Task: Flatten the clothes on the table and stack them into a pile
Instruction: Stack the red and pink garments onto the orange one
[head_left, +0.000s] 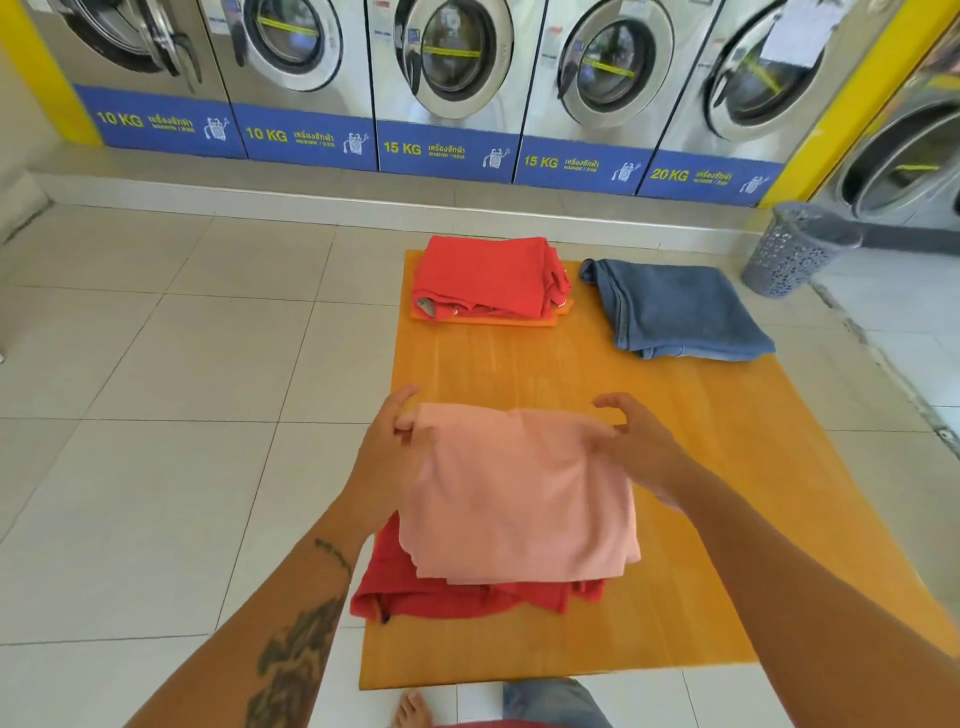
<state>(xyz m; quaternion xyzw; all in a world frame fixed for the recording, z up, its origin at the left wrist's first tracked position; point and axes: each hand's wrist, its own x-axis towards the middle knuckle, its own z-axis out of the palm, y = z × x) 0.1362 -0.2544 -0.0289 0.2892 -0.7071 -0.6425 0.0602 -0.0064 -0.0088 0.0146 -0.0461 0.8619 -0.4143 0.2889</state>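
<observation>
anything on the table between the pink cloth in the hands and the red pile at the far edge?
Nothing: in the head view only bare orange tabletop separates the pink cloth from the red pile. The blue towel lies off to the right.

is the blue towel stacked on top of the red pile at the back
No, the blue towel lies by itself on the orange table, beside the folded red pile and apart from it.

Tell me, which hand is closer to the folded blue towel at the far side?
The right hand. It holds the pink cloth's far right corner, with the blue towel beyond it; the left hand grips the far left corner, farther away.
</observation>
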